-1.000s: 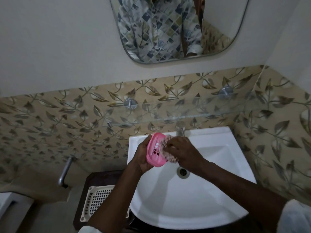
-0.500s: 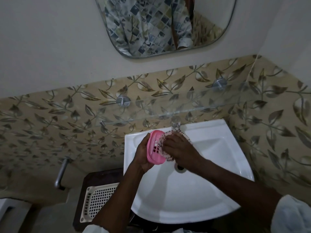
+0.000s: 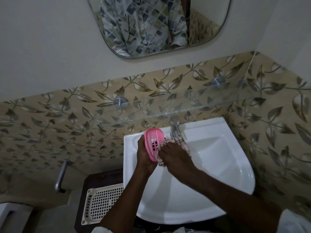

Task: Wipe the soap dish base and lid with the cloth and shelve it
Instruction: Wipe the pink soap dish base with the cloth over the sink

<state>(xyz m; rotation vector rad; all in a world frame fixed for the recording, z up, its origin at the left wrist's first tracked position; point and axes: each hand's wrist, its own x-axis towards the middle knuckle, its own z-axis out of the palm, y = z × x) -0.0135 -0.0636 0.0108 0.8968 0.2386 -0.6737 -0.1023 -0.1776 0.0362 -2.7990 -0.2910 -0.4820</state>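
Right, the left hand [image 3: 144,154] is gripping the soap dish [image 3: 153,143] along its left long edge, fingers curling round it from beneath, so it's being held clear above the sink's [image 3: 218,174] back-left corner and not touching the basin. It's a single pink piece with slots in its middle, and I can't tell whether it's the base or the lid. It's standing tilted up on edge, its slotted face turning toward the right hand [image 3: 175,158]. The right hand is pressing the cloth [image 3: 182,144] against that face, fingers bending over the bunched fabric and holding it tight. The cloth is pale pink with dark check lines and is poking out past the knuckles toward the tap [image 3: 174,126] and out below the dish's lower end. The tap is sitting at the sink's back edge, just beside the cloth; contact between them is unclear. A glass shelf [image 3: 185,105] is running along the leaf-patterned tiles above the sink's back edge, hanging on two round metal brackets [image 3: 119,102]. A mirror [image 3: 159,26] is hanging higher up on the plain wall. Off the sink's left edge, a white perforated basket [image 3: 101,205] is lying on a dark stand [image 3: 101,179], partly hidden by the left forearm. A metal bar [image 3: 61,175] is sticking out of the wall further left.
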